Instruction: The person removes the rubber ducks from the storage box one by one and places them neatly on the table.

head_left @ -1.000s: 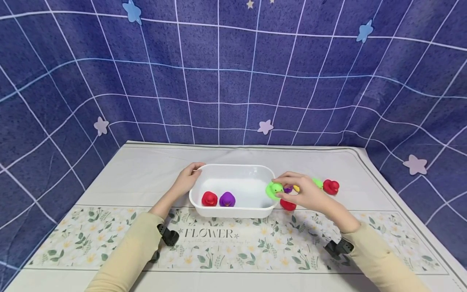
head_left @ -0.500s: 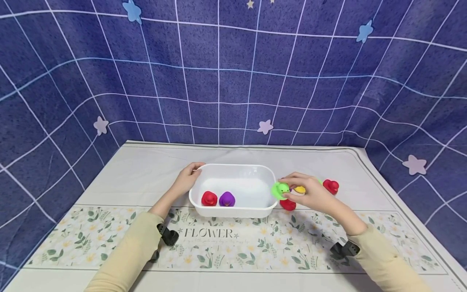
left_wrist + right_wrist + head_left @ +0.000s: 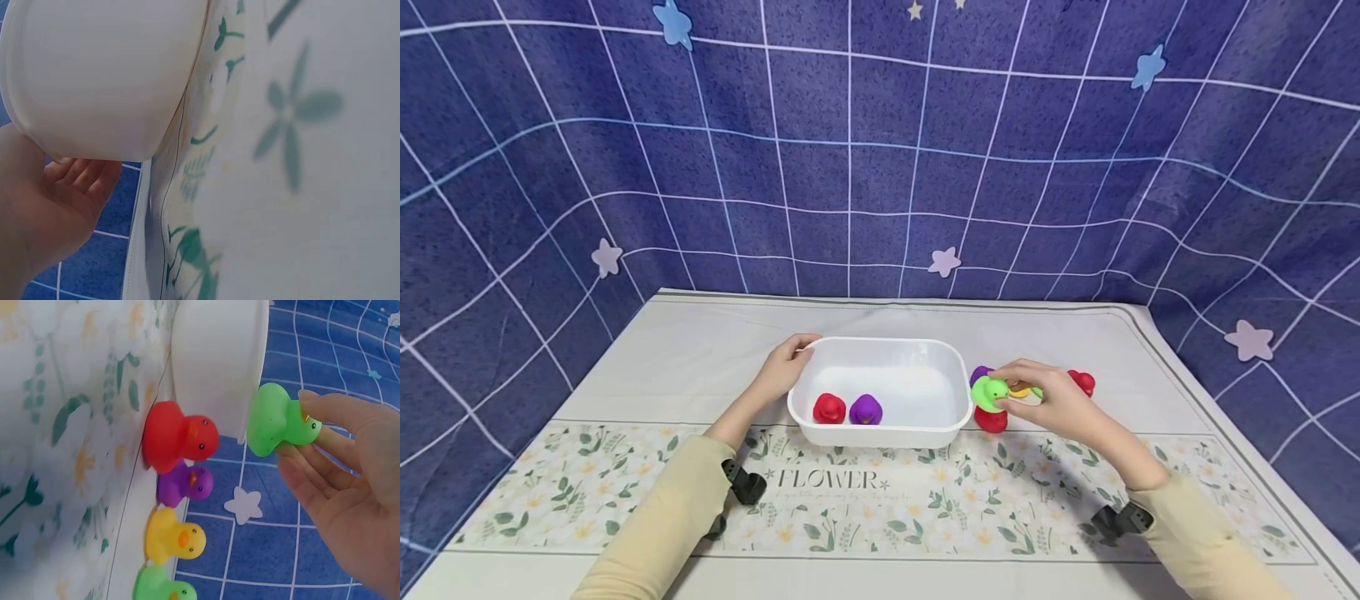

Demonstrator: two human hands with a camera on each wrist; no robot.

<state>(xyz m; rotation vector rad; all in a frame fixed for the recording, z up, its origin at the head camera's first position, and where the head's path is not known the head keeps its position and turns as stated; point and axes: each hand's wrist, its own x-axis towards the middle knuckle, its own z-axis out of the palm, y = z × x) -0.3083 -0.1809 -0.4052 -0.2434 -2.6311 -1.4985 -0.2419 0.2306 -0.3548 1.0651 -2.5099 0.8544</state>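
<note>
A white plastic basin (image 3: 880,437) stands mid-table with a red rubber duck (image 3: 830,409) and a purple rubber duck (image 3: 866,410) inside. My left hand (image 3: 784,367) grips the basin's left end at the rim; in the left wrist view its fingers (image 3: 94,181) lie partly behind the basin wall. A light green rubber duck (image 3: 272,422) is pinched by the head between thumb and fingers of my right hand (image 3: 1052,404), held above the table just right of the basin. Below it, a red duck (image 3: 178,437), a purple duck (image 3: 184,482) and a yellow duck (image 3: 174,536) stand in a row.
Another green duck (image 3: 164,586) follows the yellow one, and a further red duck (image 3: 1081,382) sits behind my right hand. A floral strip (image 3: 865,500) crosses the white tablecloth. Blue gridded fabric (image 3: 880,167) with stars hangs around the table's back and sides.
My right hand has moved to the right with the green duck, from over the basin's right rim to outside it. The left hand and the basin have stayed put.
</note>
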